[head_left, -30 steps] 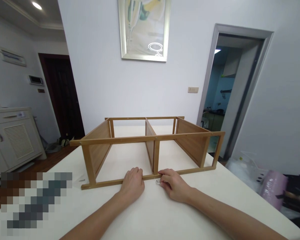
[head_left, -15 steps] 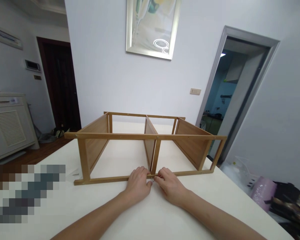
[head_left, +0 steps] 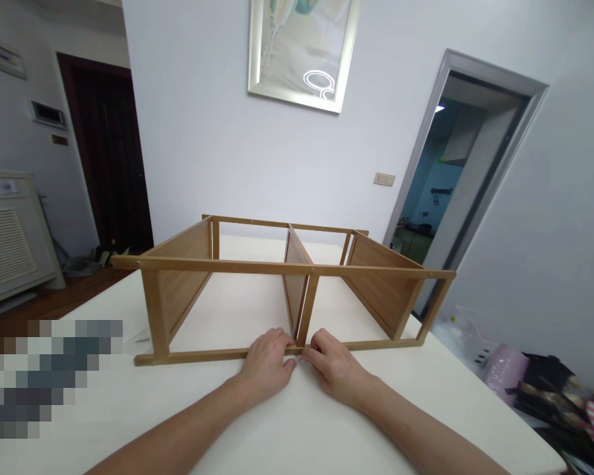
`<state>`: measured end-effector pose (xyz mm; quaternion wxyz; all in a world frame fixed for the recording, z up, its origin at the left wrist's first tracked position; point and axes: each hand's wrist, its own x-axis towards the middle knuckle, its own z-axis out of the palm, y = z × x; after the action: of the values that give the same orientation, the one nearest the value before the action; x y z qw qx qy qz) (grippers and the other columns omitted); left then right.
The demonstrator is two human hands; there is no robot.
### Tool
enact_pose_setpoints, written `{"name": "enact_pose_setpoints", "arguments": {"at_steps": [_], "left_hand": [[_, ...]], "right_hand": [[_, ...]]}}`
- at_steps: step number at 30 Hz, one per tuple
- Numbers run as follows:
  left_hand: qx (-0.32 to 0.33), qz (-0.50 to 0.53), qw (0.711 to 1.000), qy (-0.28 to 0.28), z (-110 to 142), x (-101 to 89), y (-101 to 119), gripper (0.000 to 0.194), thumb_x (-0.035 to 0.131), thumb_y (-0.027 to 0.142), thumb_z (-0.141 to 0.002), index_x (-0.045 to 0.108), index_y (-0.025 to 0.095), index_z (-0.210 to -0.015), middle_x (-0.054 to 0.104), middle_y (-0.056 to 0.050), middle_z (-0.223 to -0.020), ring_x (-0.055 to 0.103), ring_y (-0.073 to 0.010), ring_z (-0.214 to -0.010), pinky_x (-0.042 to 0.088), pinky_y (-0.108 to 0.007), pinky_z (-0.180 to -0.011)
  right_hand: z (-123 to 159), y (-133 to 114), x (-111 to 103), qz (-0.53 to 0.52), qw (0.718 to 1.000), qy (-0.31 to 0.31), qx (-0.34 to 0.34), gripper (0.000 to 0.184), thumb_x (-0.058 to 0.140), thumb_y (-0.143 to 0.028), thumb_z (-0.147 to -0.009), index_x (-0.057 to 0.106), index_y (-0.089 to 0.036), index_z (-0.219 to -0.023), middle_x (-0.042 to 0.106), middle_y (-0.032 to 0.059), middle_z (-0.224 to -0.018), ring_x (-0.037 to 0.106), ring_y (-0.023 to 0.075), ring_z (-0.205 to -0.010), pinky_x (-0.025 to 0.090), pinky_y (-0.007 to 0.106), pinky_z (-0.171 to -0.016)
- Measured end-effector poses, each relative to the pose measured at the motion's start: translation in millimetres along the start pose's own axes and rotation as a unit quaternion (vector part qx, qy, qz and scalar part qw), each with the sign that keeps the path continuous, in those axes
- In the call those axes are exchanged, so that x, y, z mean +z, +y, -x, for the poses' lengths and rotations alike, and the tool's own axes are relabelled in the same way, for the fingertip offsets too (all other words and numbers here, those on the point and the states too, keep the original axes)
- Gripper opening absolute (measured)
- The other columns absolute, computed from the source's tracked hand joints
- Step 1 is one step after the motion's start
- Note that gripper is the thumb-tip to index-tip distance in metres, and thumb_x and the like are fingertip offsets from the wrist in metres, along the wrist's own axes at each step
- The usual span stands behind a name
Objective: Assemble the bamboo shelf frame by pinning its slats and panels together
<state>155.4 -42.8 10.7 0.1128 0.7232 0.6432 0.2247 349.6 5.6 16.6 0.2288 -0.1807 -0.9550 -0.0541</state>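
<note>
A wooden shelf unit (head_left: pixel 257 266) lies on its side on the white table (head_left: pixel 297 429), its three slatless panels standing upright between the rails. My left hand (head_left: pixel 268 363) is wrapped over the near bottom rail, just left of the middle shelf panel (head_left: pixel 296 264). Right of that joint, my right hand (head_left: pixel 334 363) has thumb and forefinger pinched together against the same rail. Something small and shiny shows at the pinch, too small to name. The fingertips of both hands are partly hidden by the rail and by the hands themselves.
A small clear bag (head_left: pixel 137 340) lies by the unit's left end. Beyond the table's right edge are a pink-purple wrapped bundle (head_left: pixel 505 373) and dark bags. A white cabinet (head_left: pixel 14 231) stands at the left; a framed picture (head_left: pixel 301 53) hangs on the wall behind.
The view has shifted slightly, so the shelf unit appears a little nearer. Both hands stay at the same joint on the near rail, with hardly any change in their grip.
</note>
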Motion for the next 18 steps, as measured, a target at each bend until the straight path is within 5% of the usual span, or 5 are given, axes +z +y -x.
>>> {"name": "enact_pose_setpoints", "arguments": {"at_steps": [18], "left_hand": [[-0.001,-0.001,1.0,-0.001,0.0,-0.9,1.7,0.023,0.06,0.03,-0.081,0.064,0.019,-0.101,0.064,-0.006,-0.103,0.057,-0.0231,-0.103,0.041,-0.034,-0.09]], "right_hand": [[-3.5,-5.3,-0.9,-0.018,1.0,-0.023,0.007,0.023,0.039,-0.004,-0.091,0.057,-0.017,-0.092,0.045,0.0045,-0.089,0.042,0.0177,-0.084,0.038,0.027,-0.068]]}}
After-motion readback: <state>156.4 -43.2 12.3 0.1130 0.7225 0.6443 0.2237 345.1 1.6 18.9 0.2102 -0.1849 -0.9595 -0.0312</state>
